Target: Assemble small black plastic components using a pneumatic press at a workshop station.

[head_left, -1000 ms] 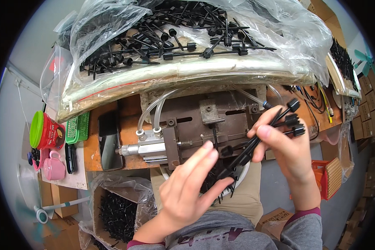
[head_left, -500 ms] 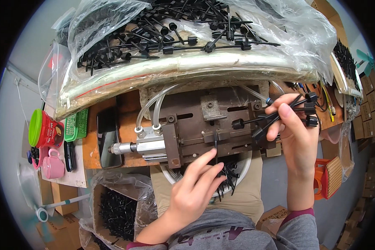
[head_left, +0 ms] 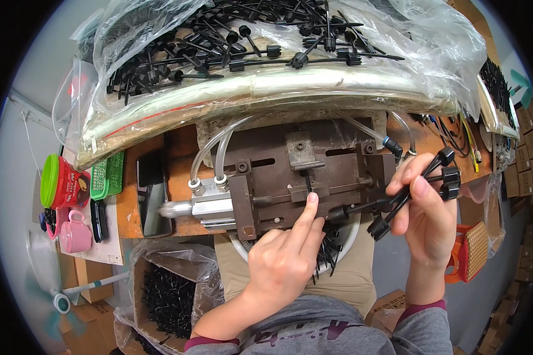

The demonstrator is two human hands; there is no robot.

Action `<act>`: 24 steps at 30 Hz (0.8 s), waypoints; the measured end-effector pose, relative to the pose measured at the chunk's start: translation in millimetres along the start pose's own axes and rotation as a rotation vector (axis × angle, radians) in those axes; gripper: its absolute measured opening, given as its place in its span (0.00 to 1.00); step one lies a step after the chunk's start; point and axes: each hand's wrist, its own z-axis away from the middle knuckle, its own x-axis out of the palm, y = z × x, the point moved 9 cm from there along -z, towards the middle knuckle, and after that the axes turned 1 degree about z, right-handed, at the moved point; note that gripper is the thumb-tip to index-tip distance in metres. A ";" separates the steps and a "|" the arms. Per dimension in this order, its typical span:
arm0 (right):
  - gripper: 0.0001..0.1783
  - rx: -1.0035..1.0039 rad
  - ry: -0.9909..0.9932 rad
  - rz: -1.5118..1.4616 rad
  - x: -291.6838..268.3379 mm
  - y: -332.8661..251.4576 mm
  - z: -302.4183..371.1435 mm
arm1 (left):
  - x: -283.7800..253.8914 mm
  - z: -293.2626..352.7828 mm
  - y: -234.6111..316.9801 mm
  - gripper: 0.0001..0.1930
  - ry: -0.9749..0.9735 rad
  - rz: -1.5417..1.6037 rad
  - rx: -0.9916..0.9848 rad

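- A slim black rod [head_left: 308,180] sits in the middle of the machine, running from 12 to 6 o'clock; take it as the centre of the dial.
- The left hand [head_left: 284,255] comes in from 7 o'clock, back upward. Its index finger points out straight, apart from the rest, its tip appearing to touch the rod's near end. The other fingers bend close together; I cannot tell whether they and the thumb, which is hidden, close on anything.
- The right hand [head_left: 430,216], between 3 and 4 o'clock, has thumb and fingers clamped on a bunch of black parts [head_left: 450,176], thin stems with toothed heads pointing several ways.
- Around the rod spreads the machine's brown metal plate [head_left: 266,142], with a grey bracket [head_left: 302,151] at 12 o'clock.
- Between 8 and 9 o'clock lies a silver cylinder [head_left: 212,212], fed by clear tubes [head_left: 219,155].
- At 6 o'clock a white bowl [head_left: 354,232] of black pieces shows in the person's lap, partly behind the left hand.
- Farther out at 9 o'clock: a dark phone [head_left: 153,204], then a green basket [head_left: 106,177].
- At 8 o'clock, a carton [head_left: 141,310] of small black pieces.
- At 12 o'clock, a large heap of similar black parts [head_left: 266,50] on clear plastic [head_left: 438,53].
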 end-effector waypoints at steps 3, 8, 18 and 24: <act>0.09 0.077 -0.055 -0.091 5.7 14.5 2.9 | -3.1 -0.5 -17.2 0.17 -0.019 0.355 -0.145; 0.08 0.216 -0.113 -0.160 15.7 29.9 11.0 | -34.1 0.5 -10.1 0.19 -0.034 0.933 -0.062; 0.06 -0.045 0.093 -0.007 -12.7 10.7 -3.0 | -21.7 11.7 -10.7 0.16 0.069 0.244 -0.047; 0.07 -0.015 0.035 0.084 -0.3 11.5 0.9 | 1.3 5.8 -0.2 0.14 0.022 0.007 0.047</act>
